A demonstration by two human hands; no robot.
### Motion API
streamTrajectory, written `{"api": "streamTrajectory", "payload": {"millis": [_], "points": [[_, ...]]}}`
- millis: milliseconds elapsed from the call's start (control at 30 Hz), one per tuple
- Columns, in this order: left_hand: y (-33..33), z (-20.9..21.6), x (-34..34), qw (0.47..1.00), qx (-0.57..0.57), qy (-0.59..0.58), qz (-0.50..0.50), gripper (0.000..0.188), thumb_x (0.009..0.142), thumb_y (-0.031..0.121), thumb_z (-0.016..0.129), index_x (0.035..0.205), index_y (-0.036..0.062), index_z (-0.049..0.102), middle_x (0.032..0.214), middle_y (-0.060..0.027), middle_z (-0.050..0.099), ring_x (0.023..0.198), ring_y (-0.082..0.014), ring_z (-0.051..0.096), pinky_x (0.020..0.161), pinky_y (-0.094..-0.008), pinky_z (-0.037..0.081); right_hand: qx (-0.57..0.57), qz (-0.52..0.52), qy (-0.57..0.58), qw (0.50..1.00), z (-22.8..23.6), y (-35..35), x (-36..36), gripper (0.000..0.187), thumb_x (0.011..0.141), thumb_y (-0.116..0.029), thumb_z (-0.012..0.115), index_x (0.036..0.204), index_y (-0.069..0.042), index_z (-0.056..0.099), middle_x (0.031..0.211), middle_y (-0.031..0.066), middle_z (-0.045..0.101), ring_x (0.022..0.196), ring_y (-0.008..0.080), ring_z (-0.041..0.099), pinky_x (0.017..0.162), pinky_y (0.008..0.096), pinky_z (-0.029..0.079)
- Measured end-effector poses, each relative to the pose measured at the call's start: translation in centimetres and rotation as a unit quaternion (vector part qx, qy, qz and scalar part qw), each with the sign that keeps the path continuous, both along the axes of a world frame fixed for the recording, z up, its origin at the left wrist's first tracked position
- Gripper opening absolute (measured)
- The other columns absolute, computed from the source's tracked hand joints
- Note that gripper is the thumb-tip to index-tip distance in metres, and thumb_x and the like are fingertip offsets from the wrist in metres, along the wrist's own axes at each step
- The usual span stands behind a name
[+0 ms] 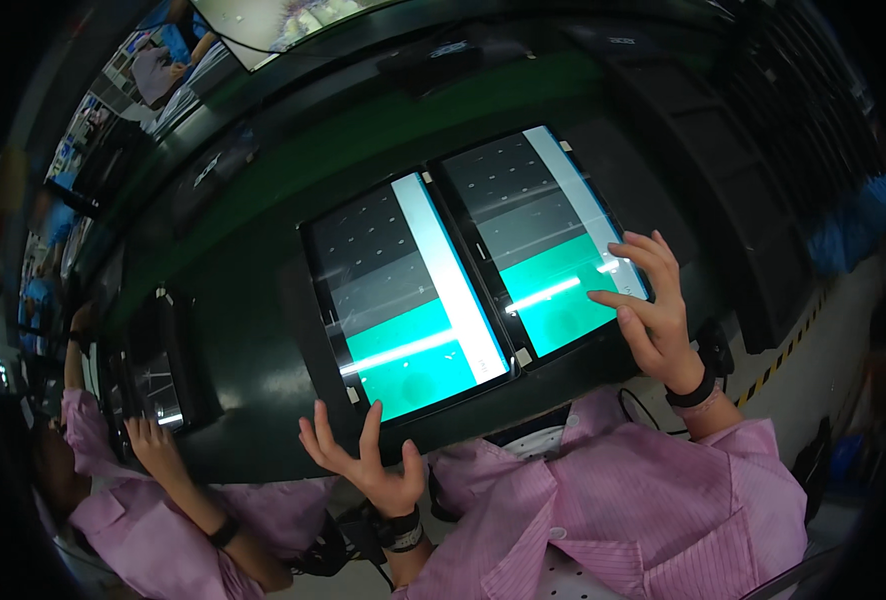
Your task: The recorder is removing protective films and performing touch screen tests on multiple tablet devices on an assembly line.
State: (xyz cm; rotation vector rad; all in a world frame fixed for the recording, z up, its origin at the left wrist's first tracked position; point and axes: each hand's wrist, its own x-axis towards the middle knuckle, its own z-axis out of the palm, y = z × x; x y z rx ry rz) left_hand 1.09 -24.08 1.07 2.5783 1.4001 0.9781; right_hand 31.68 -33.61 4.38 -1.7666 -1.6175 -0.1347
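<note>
Two flat tablet-like screens lie side by side on the dark green bench. The left screen (pixel 403 350) and the right screen (pixel 553 270) both show a dark keypad-like area, a white strip and a bright green block. My right hand (pixel 655 315) hovers over or touches the right screen's lower right edge, fingers spread; contact is unclear. My left hand (pixel 371 462) is open just below the left screen's near corner, holding nothing, fingers apart. Dark bands circle both wrists.
A co-worker in a pink shirt (pixel 163 530) sits at left, hands by another dark device (pixel 153 370). A lit monitor (pixel 283 25) stands at the far edge. Dark trays (pixel 703 150) sit at right, beside a floor with yellow-black tape (pixel 783 350).
</note>
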Motion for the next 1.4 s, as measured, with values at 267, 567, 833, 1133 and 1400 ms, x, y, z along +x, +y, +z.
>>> {"api": "streamTrajectory", "payload": {"millis": [267, 567, 833, 1133, 1400], "points": [[0.4, -0.1, 0.5, 0.999, -0.007, -0.003, -0.033, 0.04, 0.075, 0.027, 0.054, 0.111, 0.0109, 0.06, 0.138, -0.022, 0.027, 0.131, -0.0409, 0.013, 0.103, -0.0549, 0.014, 0.0, -0.036, 0.002, 0.999, -0.3, 0.0, 0.7, 0.025, 0.08, -0.011, 0.047, 0.089, -0.007, 0.069, 0.119, 0.017, 0.049, 0.12, 0.033, 0.038, 0.104, 0.0497, 0.019], [0.6, -0.4, 0.7, 0.999, -0.007, 0.016, -0.038, 0.037, 0.068, 0.028, 0.059, 0.102, 0.0172, 0.066, 0.138, -0.0234, 0.025, 0.129, -0.0439, 0.014, 0.102, -0.0583, 0.015, 0.013, -0.064, 0.021, 0.998, -0.9, -0.3, 1.3, 0.025, 0.082, -0.011, 0.045, 0.09, -0.007, 0.069, 0.119, 0.0164, 0.05, 0.12, 0.033, 0.038, 0.104, 0.0473, 0.02], [1.0, -0.6, 0.6, 0.999, 0.003, -0.041, -0.024, 0.043, 0.071, 0.033, 0.057, 0.11, 0.0167, 0.061, 0.139, -0.0239, 0.023, 0.13, -0.0442, 0.011, 0.101, -0.059, 0.014, 0.018, -0.074, 0.027, 0.997, -1.3, -0.1, 1.6, 0.026, 0.083, -0.012, 0.044, 0.09, -0.005, 0.069, 0.119, 0.0162, 0.05, 0.12, 0.0325, 0.038, 0.103, 0.0465, 0.022], [3.3, 2.7, 1.7, 0.993, -0.038, 0.088, -0.071, 0.042, 0.073, 0.034, 0.058, 0.114, 0.0224, 0.061, 0.14, -0.0223, 0.024, 0.13, -0.043, 0.013, 0.104, -0.0563, 0.005, 0.045, -0.098, 0.027, 0.994, -2.1, 0.3, 2.8, 0.029, 0.087, -0.013, 0.042, 0.09, -0.004, 0.068, 0.118, 0.0164, 0.051, 0.12, 0.0317, 0.039, 0.102, 0.0421, 0.026], [9.1, 5.9, 5.5, 0.97, -0.026, 0.179, -0.161, 0.032, 0.084, 0.033, 0.049, 0.111, 0.0215, 0.063, 0.143, -0.0163, 0.022, 0.134, -0.038, 0.011, 0.106, -0.0519, 0.003, 0.134, -0.149, 0.231, 0.952, -3.8, 0.4, 5.1, 0.037, 0.092, -0.017, 0.034, 0.096, 0.001, 0.065, 0.121, 0.0094, 0.048, 0.118, 0.0207, 0.039, 0.099, 0.0334, 0.029]]}}
